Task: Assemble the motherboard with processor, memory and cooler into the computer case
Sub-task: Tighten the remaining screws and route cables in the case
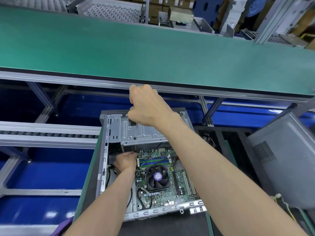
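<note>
Factory bench, green conveyor belt beyond both hands. Computer case lies open beneath them; motherboard seated inside, cooler and memory fitted. Right hand grips the top of a long screwdriver, held upright. Left hand pinches at its tip, at the board's far-left corner. Step judged: screwing down the board. Next: keep shaft vertical, drive home. Obstacles: black cables near left forearm; drive cage close beside shaft. Grey side panel right of right forearm.

green conveyor belt ahead; cardboard boxes stacked behind.
</note>
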